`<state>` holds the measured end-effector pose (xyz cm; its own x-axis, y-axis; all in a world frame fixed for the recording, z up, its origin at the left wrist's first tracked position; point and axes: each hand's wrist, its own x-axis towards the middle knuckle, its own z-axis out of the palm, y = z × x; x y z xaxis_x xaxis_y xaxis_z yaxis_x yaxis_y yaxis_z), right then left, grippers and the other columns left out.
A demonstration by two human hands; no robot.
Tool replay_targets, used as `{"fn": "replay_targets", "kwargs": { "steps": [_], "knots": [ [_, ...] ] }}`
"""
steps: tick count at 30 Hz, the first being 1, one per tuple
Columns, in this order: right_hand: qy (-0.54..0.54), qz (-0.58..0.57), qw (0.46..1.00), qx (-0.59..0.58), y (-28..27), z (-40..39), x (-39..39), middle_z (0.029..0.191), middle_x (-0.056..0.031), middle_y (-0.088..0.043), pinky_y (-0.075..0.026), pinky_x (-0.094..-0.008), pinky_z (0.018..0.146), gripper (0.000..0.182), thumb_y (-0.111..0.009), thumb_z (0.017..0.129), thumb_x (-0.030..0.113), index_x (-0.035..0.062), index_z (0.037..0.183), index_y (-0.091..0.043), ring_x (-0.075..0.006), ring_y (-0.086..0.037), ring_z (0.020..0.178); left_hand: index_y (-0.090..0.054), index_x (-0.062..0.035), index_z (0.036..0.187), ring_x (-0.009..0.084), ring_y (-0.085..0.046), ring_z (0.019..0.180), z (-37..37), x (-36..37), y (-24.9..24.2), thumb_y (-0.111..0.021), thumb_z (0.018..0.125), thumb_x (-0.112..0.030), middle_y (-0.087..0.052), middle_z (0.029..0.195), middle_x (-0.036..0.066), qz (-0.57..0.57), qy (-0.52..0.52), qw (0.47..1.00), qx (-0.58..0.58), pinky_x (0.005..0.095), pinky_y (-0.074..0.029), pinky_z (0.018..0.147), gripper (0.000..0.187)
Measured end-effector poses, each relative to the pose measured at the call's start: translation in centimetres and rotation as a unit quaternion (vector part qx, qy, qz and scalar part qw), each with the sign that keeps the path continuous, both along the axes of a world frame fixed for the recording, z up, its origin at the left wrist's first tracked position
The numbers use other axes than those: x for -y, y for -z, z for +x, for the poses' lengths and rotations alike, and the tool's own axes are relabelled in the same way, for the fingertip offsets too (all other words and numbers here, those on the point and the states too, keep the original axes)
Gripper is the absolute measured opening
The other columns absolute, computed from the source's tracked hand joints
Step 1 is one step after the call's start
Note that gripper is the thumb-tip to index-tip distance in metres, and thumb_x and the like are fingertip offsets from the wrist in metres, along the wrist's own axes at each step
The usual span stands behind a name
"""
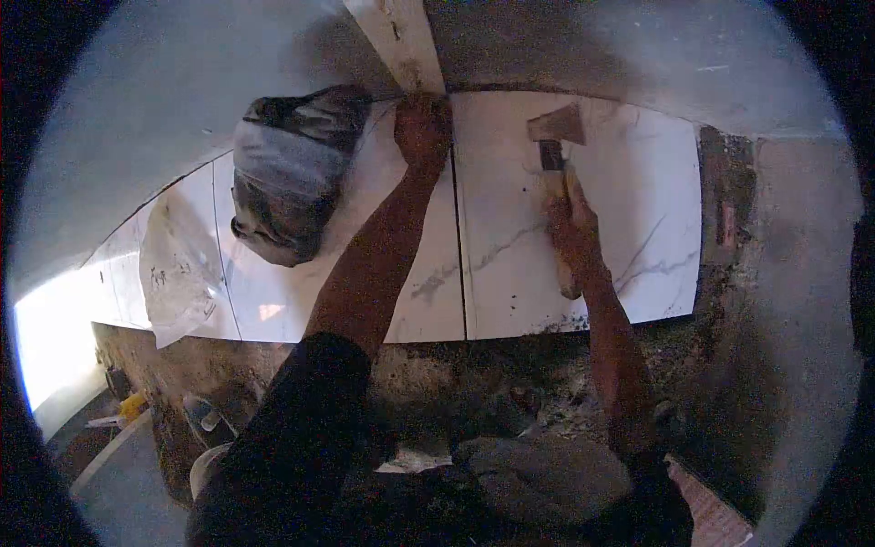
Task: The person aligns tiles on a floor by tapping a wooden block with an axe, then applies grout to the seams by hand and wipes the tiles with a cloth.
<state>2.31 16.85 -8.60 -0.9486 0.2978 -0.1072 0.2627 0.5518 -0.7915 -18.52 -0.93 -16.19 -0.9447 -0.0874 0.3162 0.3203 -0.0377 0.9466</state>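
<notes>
My left hand [424,135] is closed at the lower end of a pale wooden board [394,41], which slants down from the top of the view to the back edge of the tiles. My right hand [574,228] grips the wooden handle of a hatchet [557,126]; its flared grey head points away from me, over the right-hand tile. Beneath both hands lie white marble-patterned tiles [519,273], with a dark joint running between two of them. Left of my left forearm rests a grey, crumpled bag-like bundle [292,178].
A clear plastic sheet or bag [178,273] hangs over the tiles' front edge at left. Grey plastered walls [638,46] enclose the back and right. Rough, dirty masonry [419,369] runs below the tile edge. Bright light enters at far left.
</notes>
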Motion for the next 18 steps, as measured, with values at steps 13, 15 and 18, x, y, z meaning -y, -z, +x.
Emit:
{"fn": "replay_targets", "kwargs": {
  "steps": [13,15,18],
  "knots": [
    [-0.013,-0.074,0.996,0.046,-3.1,-1.5,2.0,0.113,-0.0233,-0.055,-0.044,-0.0373,0.083,0.053,-0.046,0.092,0.031,0.0066,0.137,-0.03,-0.0304,-0.057,0.1,-0.061,-0.007,0.088,0.034,-0.054,0.084,1.7,0.5,-3.7,-0.058,0.078,-0.023,-0.059,0.087,0.014,-0.277,-0.08,0.946,-0.148,0.0428,-0.043,0.077,0.019],
    [0.004,-0.03,0.999,0.026,-1.9,-0.4,0.3,0.11,-0.023,-0.055,-0.045,-0.0381,0.082,0.052,-0.047,0.091,0.028,0.0072,0.136,-0.032,-0.0309,-0.058,0.097,-0.061,-0.0069,0.088,0.0345,-0.054,0.083,1.0,0.5,-2.8,-0.059,0.078,-0.022,-0.059,0.086,0.014,-0.298,-0.081,0.937,-0.163,0.0434,-0.043,0.076,0.019],
    [0.007,0.106,0.993,-0.052,-1.0,0.5,-2.1,0.105,-0.0221,-0.057,-0.046,-0.0395,0.079,0.05,-0.049,0.09,0.024,0.0075,0.135,-0.035,-0.0327,-0.058,0.091,-0.061,-0.0065,0.089,0.0353,-0.054,0.083,0.2,0.4,-1.5,-0.059,0.078,-0.022,-0.059,0.086,0.014,-0.447,-0.092,0.881,-0.125,0.0442,-0.043,0.076,0.019]
  ]
}}
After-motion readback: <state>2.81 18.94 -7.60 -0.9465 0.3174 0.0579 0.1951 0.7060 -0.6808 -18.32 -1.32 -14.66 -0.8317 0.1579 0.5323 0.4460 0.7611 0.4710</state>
